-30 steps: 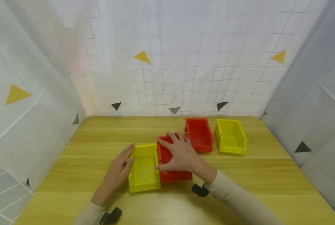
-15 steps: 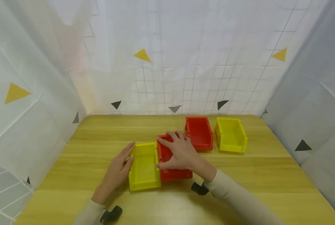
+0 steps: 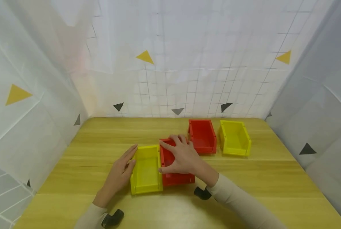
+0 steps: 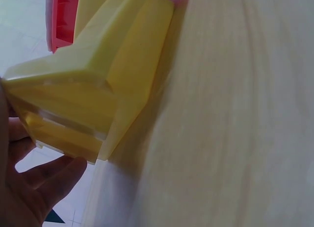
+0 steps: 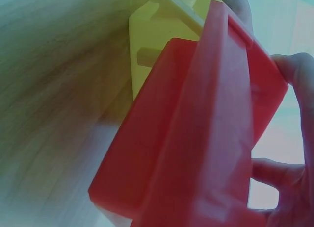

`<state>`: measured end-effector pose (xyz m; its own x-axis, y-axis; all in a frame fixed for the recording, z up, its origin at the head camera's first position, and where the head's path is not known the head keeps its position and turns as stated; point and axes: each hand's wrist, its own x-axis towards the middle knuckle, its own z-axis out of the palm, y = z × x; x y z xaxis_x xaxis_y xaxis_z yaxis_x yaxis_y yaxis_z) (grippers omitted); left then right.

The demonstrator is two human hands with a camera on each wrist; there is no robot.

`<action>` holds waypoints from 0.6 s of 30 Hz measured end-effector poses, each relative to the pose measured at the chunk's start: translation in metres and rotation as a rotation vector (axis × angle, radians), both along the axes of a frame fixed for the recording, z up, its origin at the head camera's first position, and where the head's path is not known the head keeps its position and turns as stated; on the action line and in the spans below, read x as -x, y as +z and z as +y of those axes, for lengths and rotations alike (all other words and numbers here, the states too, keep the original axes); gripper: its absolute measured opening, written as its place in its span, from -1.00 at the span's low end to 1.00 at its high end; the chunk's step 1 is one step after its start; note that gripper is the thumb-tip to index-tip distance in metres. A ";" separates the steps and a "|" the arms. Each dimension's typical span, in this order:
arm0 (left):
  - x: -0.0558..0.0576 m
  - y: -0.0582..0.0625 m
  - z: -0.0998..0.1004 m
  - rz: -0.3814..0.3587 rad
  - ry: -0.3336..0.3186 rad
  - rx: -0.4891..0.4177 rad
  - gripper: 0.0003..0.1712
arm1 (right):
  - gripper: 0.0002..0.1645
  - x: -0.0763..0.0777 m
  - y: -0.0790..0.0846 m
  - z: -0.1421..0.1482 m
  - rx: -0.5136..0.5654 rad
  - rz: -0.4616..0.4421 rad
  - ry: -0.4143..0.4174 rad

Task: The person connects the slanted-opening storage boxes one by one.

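Observation:
Two stacking bins stand side by side at mid-table in the head view. My left hand [image 3: 120, 171] lies along the left wall of the yellow stacking bin [image 3: 146, 171], its fingers extended toward the back corner; fingertips [image 4: 73, 170] reach the bin's edge in the left wrist view. Over the red stacking bin [image 3: 176, 179] spreads my right hand [image 3: 183, 156], gripping it with the thumb at the left rim and the fingers bent over its far part. The red bin's left side overlaps the yellow bin's right wall. In the right wrist view the red bin [image 5: 196, 138] looks tilted.
Behind and to the right stand another red bin [image 3: 201, 136] and another yellow bin [image 3: 235, 138], with a narrow gap between them. The wooden table [image 3: 273, 184] is bordered by white sheets [image 3: 170, 63] at the back and sides.

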<state>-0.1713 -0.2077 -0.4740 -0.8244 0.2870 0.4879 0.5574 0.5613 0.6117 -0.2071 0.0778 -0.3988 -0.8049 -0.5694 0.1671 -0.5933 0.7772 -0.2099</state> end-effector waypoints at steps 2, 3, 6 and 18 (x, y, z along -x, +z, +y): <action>0.000 0.000 0.000 0.007 0.003 0.001 -0.40 | 0.17 0.000 -0.001 0.000 0.005 0.002 0.001; 0.000 0.000 0.001 0.010 0.003 0.001 -0.40 | 0.17 0.000 -0.001 0.000 0.006 0.004 0.002; 0.000 0.000 0.001 0.022 0.006 0.002 -0.40 | 0.16 0.000 -0.001 0.000 0.005 0.009 0.006; 0.000 0.000 0.000 -0.002 0.009 0.006 -0.42 | 0.19 0.000 -0.002 0.001 0.017 0.001 0.014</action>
<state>-0.1716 -0.2073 -0.4745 -0.8279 0.2822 0.4847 0.5511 0.5697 0.6097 -0.2067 0.0793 -0.4010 -0.7966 -0.5778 0.1775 -0.6044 0.7651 -0.2220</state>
